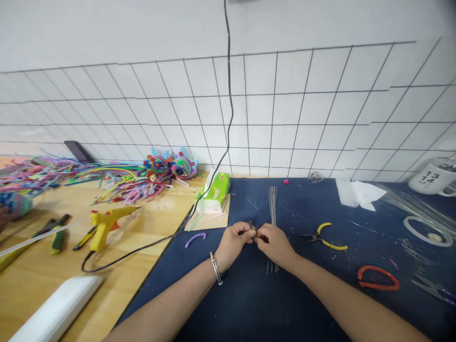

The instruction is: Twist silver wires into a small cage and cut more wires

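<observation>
My left hand (235,241) is closed in a pinch on a small brownish piece (250,225), too small to name. Right beside it, the fingers of my right hand (277,243) are pinched together at the same spot; what they grip is mostly hidden. Under my right hand lies a bundle of thin straight metal wires (272,202), its ends showing above and below the hand. Pliers with yellow handles (334,247) rest on the dark blue mat (245,304) to the right. A curved purple piece (195,239) lies left of my left hand.
A yellow glue gun (103,229) with a black cord (142,247) lies on the wooden table at left, near colourful pipe cleaners (42,173) and a green tissue pack (219,190). At right are a red-handled tool (378,278), scissors (432,289), loose wires (420,209) and a mug (431,178).
</observation>
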Demonstrator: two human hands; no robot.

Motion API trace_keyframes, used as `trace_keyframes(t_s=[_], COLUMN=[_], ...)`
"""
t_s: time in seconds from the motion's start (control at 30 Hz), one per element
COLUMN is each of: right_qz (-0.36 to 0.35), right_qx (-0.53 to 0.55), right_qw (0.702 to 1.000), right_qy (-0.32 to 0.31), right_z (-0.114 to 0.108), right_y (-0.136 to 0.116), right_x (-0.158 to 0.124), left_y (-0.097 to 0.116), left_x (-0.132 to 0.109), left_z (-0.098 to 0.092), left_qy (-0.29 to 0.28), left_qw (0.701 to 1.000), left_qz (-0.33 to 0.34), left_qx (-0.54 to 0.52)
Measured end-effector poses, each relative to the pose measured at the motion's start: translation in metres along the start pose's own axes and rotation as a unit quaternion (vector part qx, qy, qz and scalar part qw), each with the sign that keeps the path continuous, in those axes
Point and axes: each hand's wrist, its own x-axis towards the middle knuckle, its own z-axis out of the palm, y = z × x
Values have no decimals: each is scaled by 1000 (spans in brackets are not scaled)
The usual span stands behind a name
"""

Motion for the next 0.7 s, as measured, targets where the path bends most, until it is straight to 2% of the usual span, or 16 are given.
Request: trace_keyframes(t_s=[0.5,0.6,0.7], right_qz=[13,17,15], right_qx=[28,54,70], right_qw=[1000,998,997], right_qy=[0,3,34], right_z=[-4,-8,-14], right_y=[-5,-7,-7], right_x=[1,2,4], left_y=[4,7,12], left_x=[0,0,-2], left_z=[1,-1,-3], left_qy=[8,30,70], left_qw=[995,997,997], left_qz=[-47,-29,23], left_qx=[-83,-70,-32])
